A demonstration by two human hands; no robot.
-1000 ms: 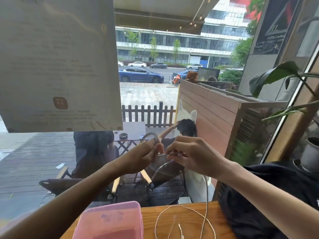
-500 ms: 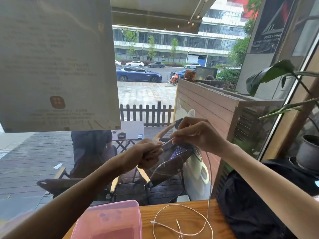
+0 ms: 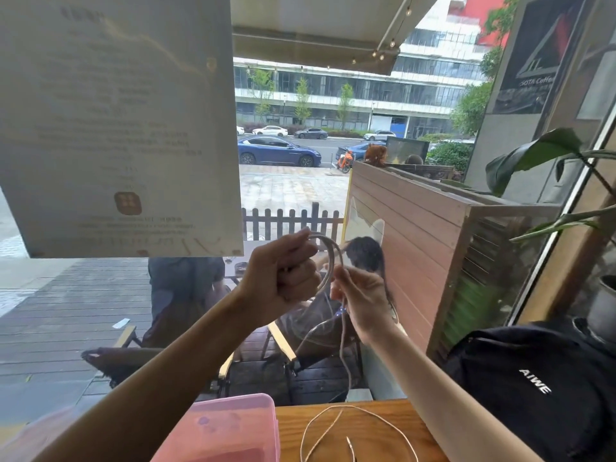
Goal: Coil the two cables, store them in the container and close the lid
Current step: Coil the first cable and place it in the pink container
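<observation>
A thin white cable (image 3: 331,261) is held up in front of the window. My left hand (image 3: 283,275) is closed around a bundle of its loops, which arch out to the right of the fist. My right hand (image 3: 361,295) pinches the same cable just right of the loops, and the free end hangs down from it toward the table. More white cable (image 3: 366,425) lies in a loose curve on the wooden table (image 3: 413,428). A pink translucent container (image 3: 226,428) with its lid on stands at the table's near left.
A window runs along the table's far edge with a paper notice (image 3: 116,121) stuck on it at upper left. A black bag (image 3: 540,378) lies at the right, with a potted plant (image 3: 600,308) behind it. People sit outside beyond the glass.
My right hand has come down from above and closer to my left hand, laying another loop into it. The loop bundle now stands up above my left fist. The cable on the table has shifted.
</observation>
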